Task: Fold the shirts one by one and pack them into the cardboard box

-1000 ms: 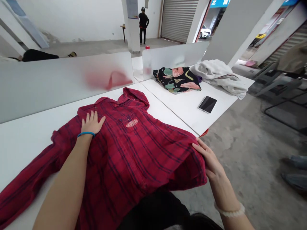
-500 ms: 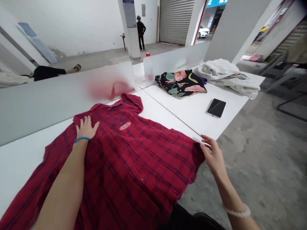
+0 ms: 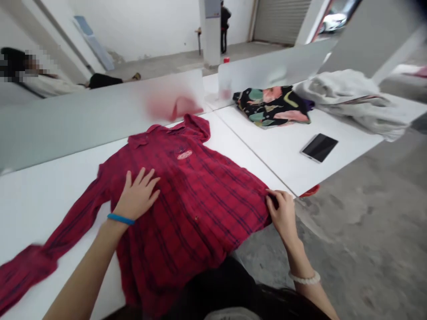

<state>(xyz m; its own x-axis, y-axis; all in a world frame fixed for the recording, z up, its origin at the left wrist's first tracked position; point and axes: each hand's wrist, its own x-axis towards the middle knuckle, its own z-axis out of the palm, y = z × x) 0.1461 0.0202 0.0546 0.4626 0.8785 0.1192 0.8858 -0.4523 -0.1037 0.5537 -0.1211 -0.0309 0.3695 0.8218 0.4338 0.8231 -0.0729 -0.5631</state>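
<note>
Frosted translucent panels (image 3: pixel 83 124) back the white worktop (image 3: pixel 66 191). Beyond stand a square white pillar (image 3: pixel 211 40), a broad white wall (image 3: pixel 150 26) and a grey ribbed shutter (image 3: pixel 283 20); the floor (image 3: pixel 360 231) is mottled grey concrete.

From where I stand, it looks like a garage-like unit with office furniture: rough concrete floor (image 3: pixel 360 240) underfoot, a metal roller shutter (image 3: pixel 282 20) by a bare white wall (image 3: pixel 150 26), a white car (image 3: pixel 333 21) through the opening, and frosted dividers (image 3: pixel 100 118) along the long white table (image 3: pixel 287 166).
</note>
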